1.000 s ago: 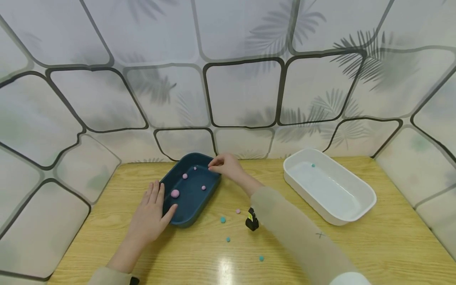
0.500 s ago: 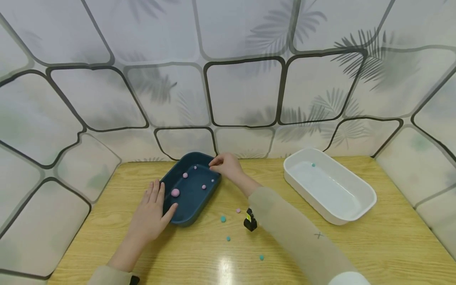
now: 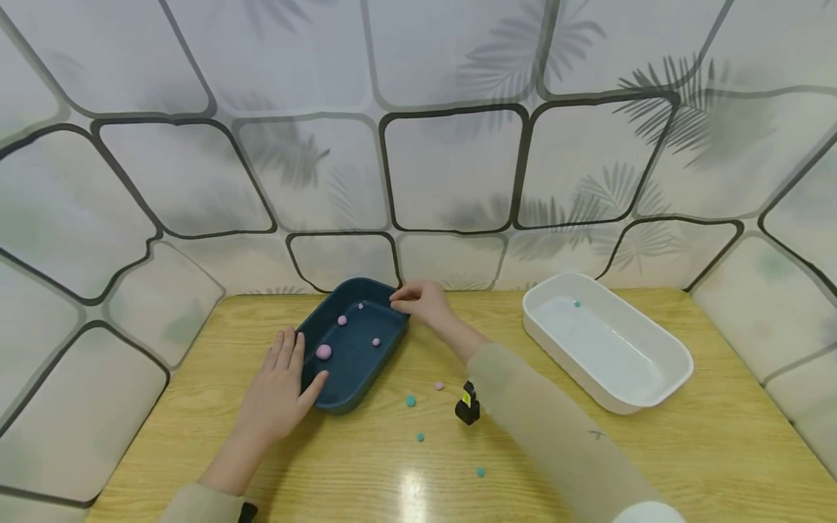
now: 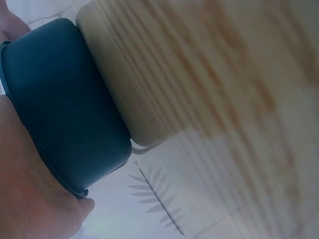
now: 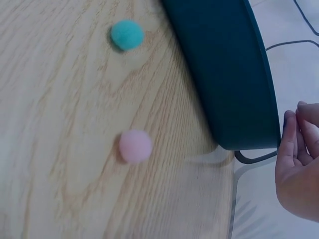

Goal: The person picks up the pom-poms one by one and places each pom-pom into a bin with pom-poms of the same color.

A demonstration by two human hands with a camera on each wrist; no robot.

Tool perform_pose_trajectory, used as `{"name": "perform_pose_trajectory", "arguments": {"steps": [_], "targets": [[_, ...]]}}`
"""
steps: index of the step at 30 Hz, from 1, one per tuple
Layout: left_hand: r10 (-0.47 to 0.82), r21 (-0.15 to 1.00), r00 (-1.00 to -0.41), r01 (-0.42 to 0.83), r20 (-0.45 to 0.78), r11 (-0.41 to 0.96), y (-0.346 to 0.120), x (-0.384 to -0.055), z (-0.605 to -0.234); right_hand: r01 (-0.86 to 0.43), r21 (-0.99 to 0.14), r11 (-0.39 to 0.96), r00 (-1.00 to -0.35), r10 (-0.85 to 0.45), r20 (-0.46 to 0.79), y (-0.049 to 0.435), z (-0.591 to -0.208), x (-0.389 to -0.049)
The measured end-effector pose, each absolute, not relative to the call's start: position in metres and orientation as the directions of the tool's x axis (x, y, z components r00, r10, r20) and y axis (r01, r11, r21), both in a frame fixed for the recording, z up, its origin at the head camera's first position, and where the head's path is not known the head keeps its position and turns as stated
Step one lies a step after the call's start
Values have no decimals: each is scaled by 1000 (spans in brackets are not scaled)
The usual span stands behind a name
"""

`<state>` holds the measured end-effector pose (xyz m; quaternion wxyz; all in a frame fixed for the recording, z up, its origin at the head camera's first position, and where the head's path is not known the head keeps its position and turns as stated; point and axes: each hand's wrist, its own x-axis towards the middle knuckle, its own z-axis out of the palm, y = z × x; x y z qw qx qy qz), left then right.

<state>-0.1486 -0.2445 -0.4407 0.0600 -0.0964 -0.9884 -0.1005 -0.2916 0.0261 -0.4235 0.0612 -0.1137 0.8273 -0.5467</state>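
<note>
My left hand (image 3: 277,392) rests with straight fingers along the left side of a dark blue tray (image 3: 353,398), thumb reaching over its rim. The left wrist view shows this hand (image 4: 35,194) against the tray's outer wall (image 4: 65,104). At the far right corner, my right hand (image 3: 421,301) hovers over the rim, thumb and fingertips close together, nothing showing between them. Inside the tray lie a larger pink pom-pom (image 3: 323,352) and smaller ones (image 3: 342,319). Part of the tray floor is hidden behind the right hand.
On the table in front are a pink pom-pom (image 5: 135,146), a teal pom-pom (image 5: 127,34) and smaller teal ones (image 3: 480,472). A white tray (image 3: 654,378) at right holds one teal pom-pom (image 3: 577,303). A patterned backdrop (image 3: 451,174) stands behind the table.
A tiny pink pom-pom left the right fingertips, showed on the tray floor half a second ago, and is now out of sight. The left hand stays put.
</note>
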Motion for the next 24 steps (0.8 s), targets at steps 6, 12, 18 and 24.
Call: {"name": "perform_pose_trajectory", "arguments": {"steps": [6,12,18,24], "targets": [[176,189,-975,200,138,961,-244,-149,-441,-107,-935,338,-964,-266,14,38,-428,-290],[176,186,-975,200,137,962,-244,-149,-441,-157,-921,356,-952,-301,46,48,-433,-287],[176,188,-975,200,139,962,-244,-149,-440,-148,-914,377,-944,-330,16,56,-433,-281],[179,185,-974,204,139,961,-244,-149,-440,-182,-909,374,-916,-401,18,66,-439,-276]]}}
